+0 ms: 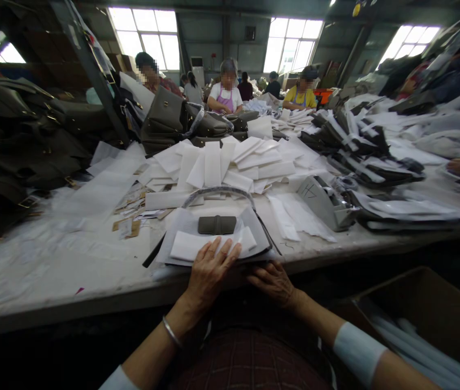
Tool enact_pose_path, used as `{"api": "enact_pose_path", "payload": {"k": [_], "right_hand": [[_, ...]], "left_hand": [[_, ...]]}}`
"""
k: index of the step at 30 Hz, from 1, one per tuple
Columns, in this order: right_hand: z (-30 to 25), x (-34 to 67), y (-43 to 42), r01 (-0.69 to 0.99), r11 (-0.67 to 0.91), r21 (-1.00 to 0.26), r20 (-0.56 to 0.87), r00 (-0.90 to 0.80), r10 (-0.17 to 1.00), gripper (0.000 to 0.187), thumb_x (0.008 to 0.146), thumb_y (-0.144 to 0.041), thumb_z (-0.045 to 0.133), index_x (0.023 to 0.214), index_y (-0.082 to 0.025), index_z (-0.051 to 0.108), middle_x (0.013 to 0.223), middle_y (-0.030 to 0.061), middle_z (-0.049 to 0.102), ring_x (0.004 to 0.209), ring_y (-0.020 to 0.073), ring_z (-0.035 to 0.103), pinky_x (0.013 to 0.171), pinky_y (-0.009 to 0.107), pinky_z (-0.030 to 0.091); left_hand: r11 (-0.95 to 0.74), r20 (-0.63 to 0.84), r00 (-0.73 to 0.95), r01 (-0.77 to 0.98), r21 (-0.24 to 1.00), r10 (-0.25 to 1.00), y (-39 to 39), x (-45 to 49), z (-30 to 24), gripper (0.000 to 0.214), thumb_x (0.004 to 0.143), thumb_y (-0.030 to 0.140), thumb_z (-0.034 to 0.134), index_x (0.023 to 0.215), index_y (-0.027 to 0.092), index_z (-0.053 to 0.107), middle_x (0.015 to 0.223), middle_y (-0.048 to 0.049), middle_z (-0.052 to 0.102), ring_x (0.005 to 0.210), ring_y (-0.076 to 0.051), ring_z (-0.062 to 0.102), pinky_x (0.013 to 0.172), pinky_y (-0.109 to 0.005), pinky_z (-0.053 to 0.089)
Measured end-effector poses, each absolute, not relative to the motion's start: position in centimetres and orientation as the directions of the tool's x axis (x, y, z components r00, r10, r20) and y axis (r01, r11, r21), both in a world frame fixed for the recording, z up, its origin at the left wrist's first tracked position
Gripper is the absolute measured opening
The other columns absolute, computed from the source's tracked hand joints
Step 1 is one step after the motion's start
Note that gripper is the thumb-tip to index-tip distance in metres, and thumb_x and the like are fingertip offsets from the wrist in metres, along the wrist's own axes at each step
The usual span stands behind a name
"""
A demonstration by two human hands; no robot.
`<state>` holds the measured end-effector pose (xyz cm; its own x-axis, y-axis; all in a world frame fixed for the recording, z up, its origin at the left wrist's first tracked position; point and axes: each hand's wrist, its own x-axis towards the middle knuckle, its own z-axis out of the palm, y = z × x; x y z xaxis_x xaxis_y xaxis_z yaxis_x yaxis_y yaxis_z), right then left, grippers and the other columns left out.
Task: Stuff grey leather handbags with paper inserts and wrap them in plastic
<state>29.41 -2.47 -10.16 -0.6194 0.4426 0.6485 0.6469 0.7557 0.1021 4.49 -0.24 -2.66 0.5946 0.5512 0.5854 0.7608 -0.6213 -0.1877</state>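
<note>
A dark handbag (271,250) lies flat at the table's front edge, its wrapped handle (218,190) arching away from me. White tissue paper (181,223) covers most of it, leaving a grey-green strap tab (216,225) exposed. Across the near part runs a white foam strip (187,246). My left hand (212,266) rests on this strip with its fingers stretched out. Just right of it, my right hand (272,281) is at the bag's near right edge, fingers extended and holding nothing visible; its fingertips are partly in shadow.
Behind the bag is a heap of white foam strips (213,165). Small tags (132,227) lie left, a grey tape dispenser (321,203) right. Dark bags (22,141) are piled at far left. A cardboard box (425,303) stands below right. Co-workers (226,95) sit opposite.
</note>
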Motion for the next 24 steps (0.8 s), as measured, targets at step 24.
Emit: {"api": "enact_pose_path", "payload": {"k": [24], "right_hand": [[-10.2, 25.9, -4.7, -0.267, -0.49, -0.83, -0.455, -0.184, 0.871, 0.059, 0.064, -0.048, 0.084, 0.109, -0.016, 0.062, 0.097, 0.0068, 0.069, 0.06, 0.012, 0.065, 0.048, 0.02, 0.049]], "left_hand": [[-0.751, 0.637, 0.569, 0.66, 0.024, 0.52, -0.5, 6.6, -3.5, 0.044, 0.096, 0.01, 0.039, 0.138, 0.018, 0.052, 0.134, -0.0072, 0.062, 0.125, -0.021, 0.056, 0.105, -0.04, 0.047]]}}
